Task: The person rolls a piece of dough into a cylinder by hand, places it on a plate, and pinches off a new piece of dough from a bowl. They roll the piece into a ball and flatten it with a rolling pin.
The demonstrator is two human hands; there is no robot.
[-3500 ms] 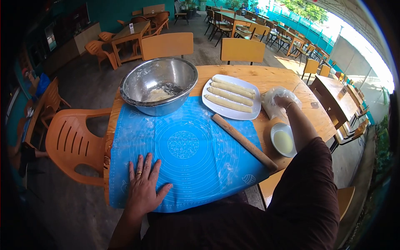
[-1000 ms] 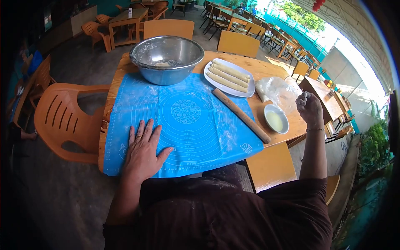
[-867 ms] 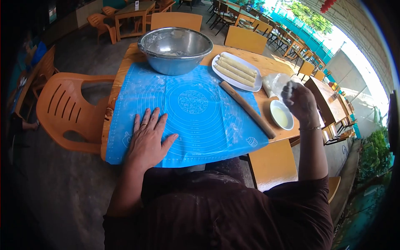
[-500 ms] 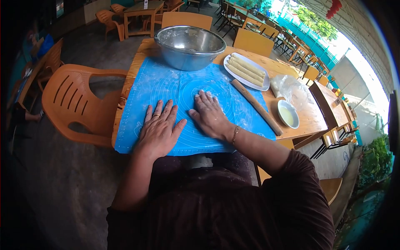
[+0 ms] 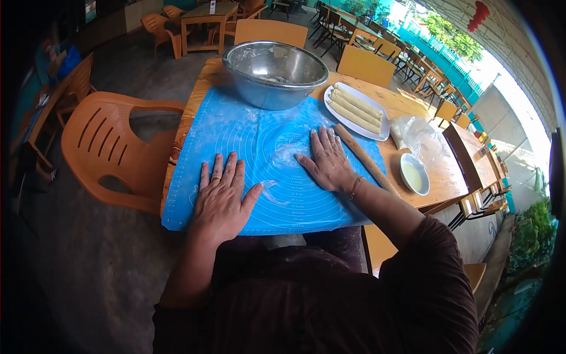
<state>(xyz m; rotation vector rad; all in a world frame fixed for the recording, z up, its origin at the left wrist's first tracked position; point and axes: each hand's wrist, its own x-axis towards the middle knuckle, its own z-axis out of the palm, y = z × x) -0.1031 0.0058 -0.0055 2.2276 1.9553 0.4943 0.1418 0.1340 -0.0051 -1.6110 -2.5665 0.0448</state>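
Right hand (image 5: 328, 160) nearer pin (image 5: 367, 158), contact unclear

Was prob. an eatery's semi-outdoor dining area: rows of tbls (image 5: 356, 22) w/ chairs (image 5: 386, 49) filled the bkgd, a small card (image 5: 213, 7) stood on one wooden tbl (image 5: 197, 13), a pale roof (image 5: 507, 32) sloped overhead (w/ a red ornament (image 5: 478, 16) hanging, btw), & a teal fence (image 5: 453, 72) stood in front of trees (image 5: 451, 38).

L hand (image 5: 223, 200) flat, palm dn, splayed; R hand (image 5: 330, 162) ditto, slightly fwd.
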